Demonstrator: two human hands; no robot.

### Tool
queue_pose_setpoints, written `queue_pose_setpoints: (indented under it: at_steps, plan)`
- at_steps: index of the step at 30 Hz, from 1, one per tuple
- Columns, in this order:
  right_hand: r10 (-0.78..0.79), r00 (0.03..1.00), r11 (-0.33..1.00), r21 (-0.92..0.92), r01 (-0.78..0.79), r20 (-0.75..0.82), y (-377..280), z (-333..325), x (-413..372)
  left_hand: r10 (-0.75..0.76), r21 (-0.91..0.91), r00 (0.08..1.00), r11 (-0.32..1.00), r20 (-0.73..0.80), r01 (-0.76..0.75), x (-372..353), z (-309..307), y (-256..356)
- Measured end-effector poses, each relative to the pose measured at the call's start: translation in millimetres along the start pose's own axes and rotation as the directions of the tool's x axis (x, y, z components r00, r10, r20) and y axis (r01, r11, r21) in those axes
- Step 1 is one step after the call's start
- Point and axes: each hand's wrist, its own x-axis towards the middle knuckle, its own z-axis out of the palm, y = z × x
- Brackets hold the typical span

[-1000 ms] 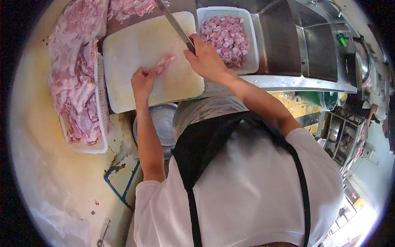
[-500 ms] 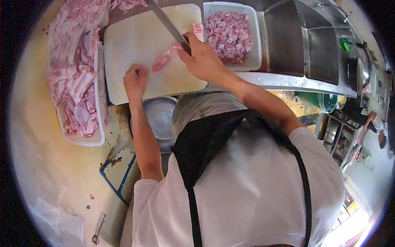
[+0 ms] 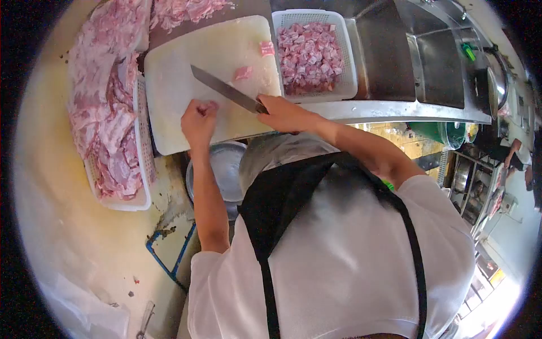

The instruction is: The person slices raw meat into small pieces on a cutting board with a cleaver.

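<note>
On the white cutting board, my right hand grips the handle of a large kitchen knife. The blade slants up and left across the board. My left hand is closed near the board's lower middle, with a bit of pink meat showing at its fingertips, left of the blade. One small piece of meat lies just above the knife. Another chunk of meat sits at the board's right edge.
A white basket of diced meat stands right of the board, beside metal sinks. To the left, a long white basket is heaped with large meat pieces. More meat lies behind the board. Below is a metal basin.
My right hand drew the knife down toward me and the blade lies flatter. My left hand shifted up and right to a bit of meat. Another piece now lies apart above the blade.
</note>
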Motion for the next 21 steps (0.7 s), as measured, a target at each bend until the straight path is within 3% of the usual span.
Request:
queue_pose_setpoints:
  at_steps: [2, 4, 6, 8, 10, 11, 13, 16, 18, 20, 21]
  plan:
    - [-0.001, 1.0, 1.0, -0.002, 0.001, -0.006, -5, -16, -14, -0.066, -0.046, 0.997, 0.997, -0.038, 0.064, 0, 1, -10]
    - [0.001, 1.0, 1.0, 0.0, -0.001, 0.002, -6, -18, -19, 0.042, -0.317, 0.999, 0.947, -0.014, -0.044, -2, 0, -16]
    - [-0.151, 0.937, 0.988, -0.034, 0.148, -0.316, -7, -15, -10, 0.008, -0.303, 0.999, 0.953, 0.052, 0.008, 0, 4, -9]
    - [-0.123, 0.941, 0.992, -0.031, 0.12, -0.315, -10, -16, 3, -0.017, -0.286, 0.993, 0.957, 0.114, 0.05, 2, 12, 5]
    - [-0.09, 0.941, 0.996, -0.029, 0.085, -0.326, -2, -12, 19, 0.026, -0.163, 0.999, 0.986, -0.026, -0.03, 5, 23, 22]
    - [-0.11, 0.938, 0.994, -0.031, 0.106, -0.33, 16, 2, 30, 0.036, -0.165, 0.999, 0.986, -0.023, -0.04, 9, 32, 27]
    - [-0.127, 0.932, 0.992, -0.029, 0.125, -0.338, 32, 8, 37, 0.294, 0.069, 0.954, 0.955, -0.066, -0.289, 16, 50, 33]
    - [-0.159, 0.91, 0.979, -0.177, 0.097, -0.382, 50, -5, 28, 0.332, 0.185, 0.943, 0.925, 0.034, -0.332, 14, 59, 34]
    - [-0.099, 0.87, 0.984, -0.178, 0.013, -0.484, 64, -26, 13, 0.31, 0.152, 0.949, 0.937, 0.054, -0.315, 12, 53, 33]
    - [0.292, 0.88, 0.956, 0.133, -0.261, -0.374, 71, -61, 2, 0.286, 0.117, 0.955, 0.949, 0.076, -0.294, 4, 46, 28]
    - [0.231, 0.861, 0.972, 0.072, -0.224, -0.454, 85, -73, -5, 0.352, 0.124, 0.935, 0.927, 0.033, -0.353, -2, 44, 23]
